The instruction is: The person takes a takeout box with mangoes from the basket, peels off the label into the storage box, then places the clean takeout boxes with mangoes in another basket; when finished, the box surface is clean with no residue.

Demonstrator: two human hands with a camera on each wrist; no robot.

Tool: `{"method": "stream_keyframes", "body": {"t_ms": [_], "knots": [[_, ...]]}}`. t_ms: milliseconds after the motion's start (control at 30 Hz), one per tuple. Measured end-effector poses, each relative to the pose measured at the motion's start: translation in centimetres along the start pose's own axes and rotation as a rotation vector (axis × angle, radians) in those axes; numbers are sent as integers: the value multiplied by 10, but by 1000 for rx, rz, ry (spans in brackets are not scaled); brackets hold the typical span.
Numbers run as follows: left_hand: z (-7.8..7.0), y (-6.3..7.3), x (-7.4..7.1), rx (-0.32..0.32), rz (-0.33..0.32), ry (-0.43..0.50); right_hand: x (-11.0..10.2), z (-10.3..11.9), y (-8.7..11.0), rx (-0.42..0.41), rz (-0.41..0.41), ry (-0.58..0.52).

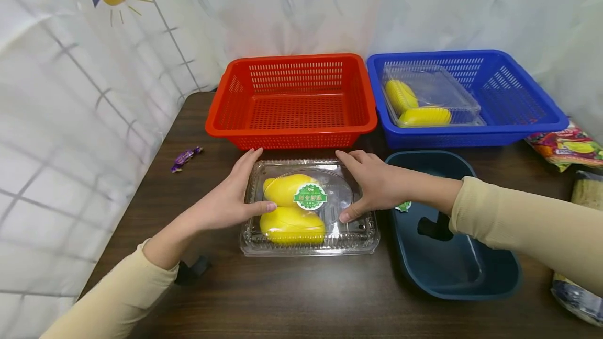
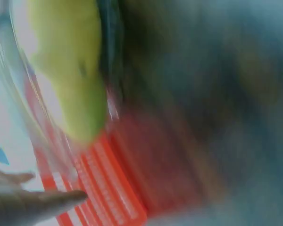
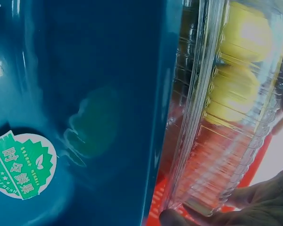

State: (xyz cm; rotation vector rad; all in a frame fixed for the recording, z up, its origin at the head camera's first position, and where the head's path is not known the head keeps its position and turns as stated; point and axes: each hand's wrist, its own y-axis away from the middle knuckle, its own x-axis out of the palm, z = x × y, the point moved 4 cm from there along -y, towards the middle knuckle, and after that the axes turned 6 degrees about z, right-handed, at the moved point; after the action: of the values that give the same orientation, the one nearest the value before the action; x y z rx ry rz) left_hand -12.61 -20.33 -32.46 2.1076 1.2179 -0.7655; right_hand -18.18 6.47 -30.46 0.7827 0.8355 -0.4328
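A clear plastic fruit box (image 1: 339, 237) lies in front of me, its lid on, with two yellow mango-like fruits (image 1: 292, 224) inside and a round green sticker (image 1: 310, 196) on top. My left hand (image 1: 228, 198) holds the box's left side, its fingers along the edge and its thumb over the lid. From the other side my right hand (image 1: 374, 182) grips the right end, thumb on the lid. The right wrist view shows those fingers (image 3: 245, 197) at the box's far corner. Motion blurs much of the left wrist view.
Behind the box stands a red basket (image 1: 292, 132). To its right, a blue basket (image 1: 471, 130) holds another clear box (image 1: 433, 82) with yellow ridged things. A dark teal basin (image 1: 452, 276) with a sticker in it is at right. A purple-wrapped candy (image 1: 185, 159) lies left.
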Motion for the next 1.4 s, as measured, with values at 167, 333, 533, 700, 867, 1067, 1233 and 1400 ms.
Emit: {"method": "stream_keyframes", "body": {"t_ms": [167,333,533,700,867,1067,1233,1400], "knots": [[-12,7,17,-61,-59,-1,0,0,0,17,-9,1],[-13,4,25,-96,-58,-77,1,0,1,1,-18,0],[-12,3,25,-112,-49,-97,-1,-1,1,-21,0,-7],[-13,4,24,-109,-47,-113,-3,2,-1,-64,-6,-8],[-12,5,24,-101,-49,-119,-9,14,-4,-163,-62,13],[-12,5,24,-92,-42,-117,-12,37,-11,-382,-55,70],[-12,6,24,-94,-33,-117,-10,51,-24,-485,-41,146],[-13,7,24,-96,-31,-114,-6,60,-35,-504,-28,196]]}}
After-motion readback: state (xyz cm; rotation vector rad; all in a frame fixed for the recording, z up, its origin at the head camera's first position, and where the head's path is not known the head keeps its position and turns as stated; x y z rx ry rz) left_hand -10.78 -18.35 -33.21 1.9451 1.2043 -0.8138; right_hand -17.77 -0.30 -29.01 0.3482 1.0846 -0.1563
